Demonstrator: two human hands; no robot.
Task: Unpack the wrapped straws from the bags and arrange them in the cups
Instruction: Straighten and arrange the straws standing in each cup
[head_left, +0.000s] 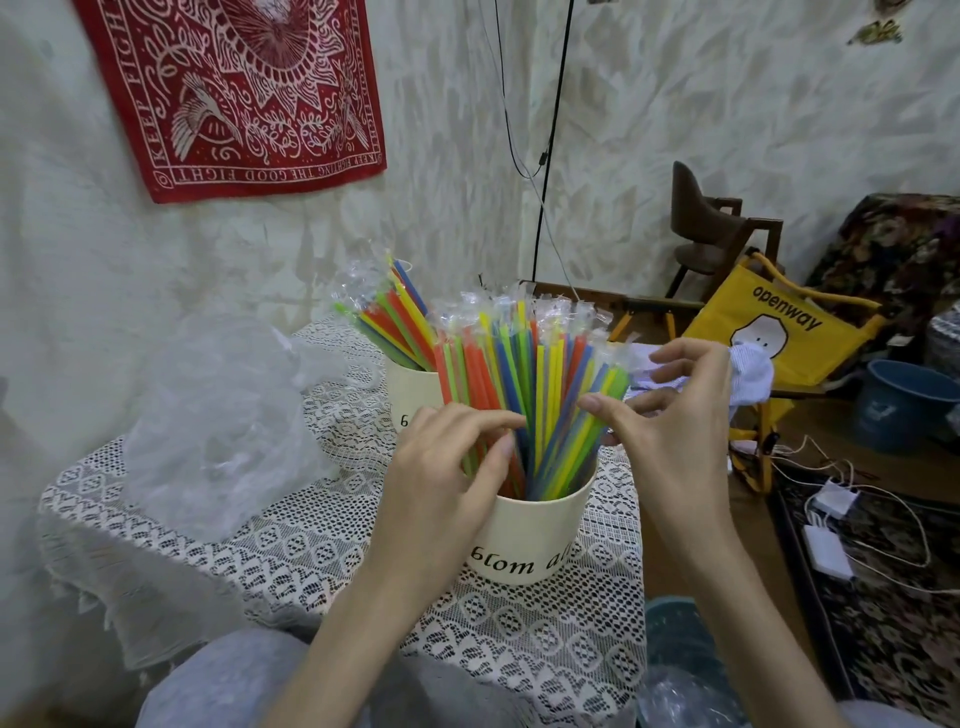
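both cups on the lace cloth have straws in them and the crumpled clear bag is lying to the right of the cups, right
Not quite. The crumpled clear bag lies to the left of the cups, not the right, as the head view shows. The rest holds: the near cup and the far cup both stand on the lace cloth with straws in them.

Single head-worn view, facing forward and down (wide-angle), close above the table (311, 545)

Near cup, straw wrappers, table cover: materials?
Near cup: likely paper or card, matte cream, printed black lettering. Straw wrappers: thin clear plastic film, glossy and crinkled at the tips. Table cover: white openwork lace, probably cotton or synthetic.
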